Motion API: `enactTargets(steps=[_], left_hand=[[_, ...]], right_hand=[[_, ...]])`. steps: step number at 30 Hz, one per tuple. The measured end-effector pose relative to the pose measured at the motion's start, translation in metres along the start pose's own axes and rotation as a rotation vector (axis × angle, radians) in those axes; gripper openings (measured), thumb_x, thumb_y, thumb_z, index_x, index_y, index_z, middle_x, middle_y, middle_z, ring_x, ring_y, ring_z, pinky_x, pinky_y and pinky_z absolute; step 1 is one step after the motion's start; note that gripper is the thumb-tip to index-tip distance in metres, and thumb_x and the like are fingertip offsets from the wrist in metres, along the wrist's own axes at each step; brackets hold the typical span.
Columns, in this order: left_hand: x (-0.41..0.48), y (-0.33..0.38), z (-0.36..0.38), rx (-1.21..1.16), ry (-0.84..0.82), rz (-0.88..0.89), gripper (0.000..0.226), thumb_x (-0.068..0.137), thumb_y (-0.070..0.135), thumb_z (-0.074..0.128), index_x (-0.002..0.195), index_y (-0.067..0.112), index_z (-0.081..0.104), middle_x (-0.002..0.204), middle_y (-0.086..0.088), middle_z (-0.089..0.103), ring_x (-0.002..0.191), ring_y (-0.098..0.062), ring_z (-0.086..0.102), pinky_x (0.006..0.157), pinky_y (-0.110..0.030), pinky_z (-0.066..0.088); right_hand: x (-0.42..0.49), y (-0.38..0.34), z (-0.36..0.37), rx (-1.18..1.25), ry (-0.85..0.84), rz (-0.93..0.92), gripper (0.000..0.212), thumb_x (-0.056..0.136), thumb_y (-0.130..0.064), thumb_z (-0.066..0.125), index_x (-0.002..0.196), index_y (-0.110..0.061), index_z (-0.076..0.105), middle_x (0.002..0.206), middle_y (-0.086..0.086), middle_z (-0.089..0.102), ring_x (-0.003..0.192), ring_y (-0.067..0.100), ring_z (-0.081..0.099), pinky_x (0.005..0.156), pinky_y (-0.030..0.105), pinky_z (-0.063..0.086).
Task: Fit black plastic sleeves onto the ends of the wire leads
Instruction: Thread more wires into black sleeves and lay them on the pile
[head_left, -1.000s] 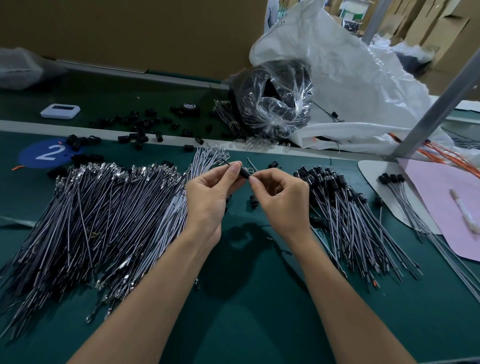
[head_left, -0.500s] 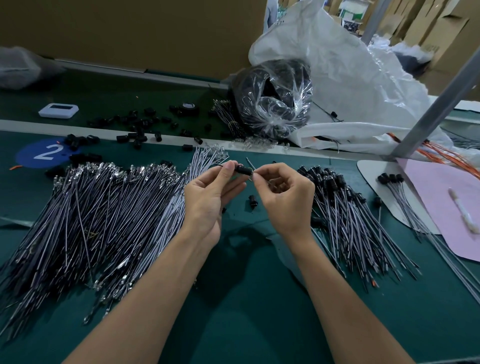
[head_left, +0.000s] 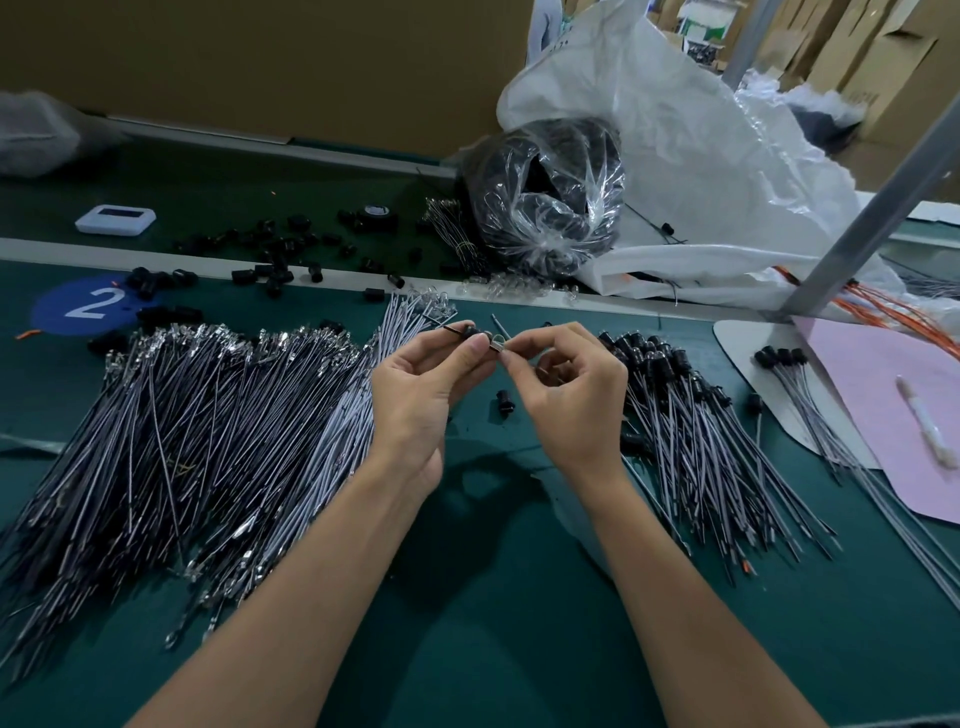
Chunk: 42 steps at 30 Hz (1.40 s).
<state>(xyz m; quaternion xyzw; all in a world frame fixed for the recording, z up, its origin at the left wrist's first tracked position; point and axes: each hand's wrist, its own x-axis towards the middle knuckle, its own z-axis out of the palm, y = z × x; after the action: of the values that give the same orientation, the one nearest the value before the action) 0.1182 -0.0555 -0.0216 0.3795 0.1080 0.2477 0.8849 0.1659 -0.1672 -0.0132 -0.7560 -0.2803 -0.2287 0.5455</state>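
Left hand (head_left: 427, 387) pinches a black sleeve (head_left: 469, 331) between thumb and forefinger. Right hand (head_left: 569, 397) pinches the end of a wire lead (head_left: 498, 328), its tip touching the sleeve. Both are held above the green table (head_left: 493, 597), centre. A heap of bare leads (head_left: 208, 415) lies left and sleeved leads (head_left: 701, 431) right. Loose sleeves (head_left: 270, 249) are scattered far left.
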Motion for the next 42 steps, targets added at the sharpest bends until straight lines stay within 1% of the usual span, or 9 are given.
enactTargets(steps=[6, 13, 17, 21, 26, 31, 35, 39, 42], left_hand=[[-0.0003, 0.0003, -0.0003, 0.023, -0.013, 0.008, 0.026, 0.059, 0.006, 0.079, 0.083, 0.003, 0.070, 0.078, -0.007, 0.075, 0.076, -0.022, 0.073, 0.071, -0.025, 0.058], [-0.0004, 0.0018, -0.0004, 0.048, -0.008, 0.029, 0.025, 0.059, 0.007, 0.079, 0.082, 0.004, 0.069, 0.076, -0.004, 0.074, 0.076, -0.019, 0.073, 0.072, -0.025, 0.058], [-0.0010, 0.0012, 0.0001, 0.053, 0.001, 0.032, 0.023, 0.059, 0.007, 0.079, 0.080, 0.005, 0.069, 0.076, -0.004, 0.074, 0.077, -0.020, 0.073, 0.073, -0.026, 0.058], [-0.0016, 0.0005, 0.0000, 0.067, -0.014, 0.024, 0.013, 0.057, 0.007, 0.080, 0.066, 0.013, 0.071, 0.075, -0.001, 0.074, 0.077, -0.020, 0.072, 0.075, -0.029, 0.060], [-0.0024, 0.0003, 0.0001, 0.078, -0.028, -0.015, 0.020, 0.059, 0.006, 0.079, 0.075, 0.005, 0.068, 0.074, -0.002, 0.073, 0.077, -0.020, 0.073, 0.072, -0.026, 0.059], [-0.0038, 0.0001, 0.0008, 0.065, -0.046, -0.014, 0.015, 0.057, 0.005, 0.079, 0.067, 0.009, 0.068, 0.072, -0.001, 0.073, 0.076, -0.020, 0.072, 0.072, -0.025, 0.058], [-0.0013, 0.0001, -0.0003, 0.064, 0.003, -0.002, 0.016, 0.060, 0.005, 0.078, 0.071, 0.008, 0.068, 0.074, 0.000, 0.073, 0.076, -0.018, 0.072, 0.073, -0.025, 0.058], [0.0015, 0.0026, -0.0019, 0.069, 0.011, 0.007, 0.012, 0.058, 0.008, 0.079, 0.061, 0.015, 0.070, 0.073, 0.001, 0.072, 0.073, -0.016, 0.071, 0.069, -0.023, 0.058], [0.0006, 0.0026, -0.0013, 0.089, -0.005, 0.013, 0.015, 0.058, 0.007, 0.079, 0.067, 0.010, 0.068, 0.073, 0.000, 0.073, 0.073, -0.017, 0.072, 0.070, -0.024, 0.058]], right_hand=[[-0.0006, 0.0029, 0.0006, 0.013, -0.011, 0.043, 0.008, 0.077, -0.006, 0.080, 0.078, -0.011, 0.074, 0.074, -0.002, 0.069, 0.056, 0.008, 0.053, 0.056, 0.016, 0.041], [-0.0003, 0.0028, 0.0013, 0.034, -0.078, 0.102, 0.002, 0.081, -0.014, 0.078, 0.080, -0.014, 0.076, 0.070, -0.006, 0.069, 0.055, 0.005, 0.053, 0.054, 0.018, 0.042], [0.0001, 0.0027, 0.0011, 0.014, -0.071, 0.078, 0.003, 0.083, -0.013, 0.076, 0.080, -0.013, 0.076, 0.069, -0.007, 0.067, 0.054, 0.005, 0.052, 0.055, 0.015, 0.039], [-0.0002, 0.0028, -0.0007, -0.025, -0.069, 0.029, 0.003, 0.080, -0.011, 0.079, 0.079, -0.012, 0.076, 0.072, -0.004, 0.070, 0.057, 0.006, 0.054, 0.056, 0.015, 0.041], [-0.0007, 0.0052, -0.0017, -0.062, -0.046, -0.024, 0.005, 0.078, -0.004, 0.078, 0.079, -0.008, 0.076, 0.074, -0.001, 0.070, 0.062, 0.002, 0.057, 0.063, 0.010, 0.041], [-0.0007, 0.0066, -0.0020, -0.088, -0.053, -0.051, 0.004, 0.082, -0.002, 0.074, 0.081, -0.005, 0.076, 0.077, 0.003, 0.070, 0.067, 0.007, 0.059, 0.066, 0.008, 0.041], [-0.0006, 0.0041, -0.0004, -0.127, -0.078, -0.112, 0.006, 0.083, -0.002, 0.072, 0.086, -0.005, 0.077, 0.078, 0.003, 0.071, 0.067, 0.008, 0.059, 0.068, 0.011, 0.044], [-0.0014, 0.0028, -0.0001, -0.128, -0.086, -0.123, 0.006, 0.083, -0.002, 0.072, 0.088, -0.005, 0.074, 0.079, 0.002, 0.070, 0.065, 0.006, 0.057, 0.067, 0.011, 0.045], [-0.0017, 0.0036, 0.0006, -0.147, -0.061, -0.110, 0.004, 0.082, -0.002, 0.072, 0.083, -0.006, 0.071, 0.076, 0.002, 0.068, 0.063, 0.005, 0.053, 0.066, 0.010, 0.043]])
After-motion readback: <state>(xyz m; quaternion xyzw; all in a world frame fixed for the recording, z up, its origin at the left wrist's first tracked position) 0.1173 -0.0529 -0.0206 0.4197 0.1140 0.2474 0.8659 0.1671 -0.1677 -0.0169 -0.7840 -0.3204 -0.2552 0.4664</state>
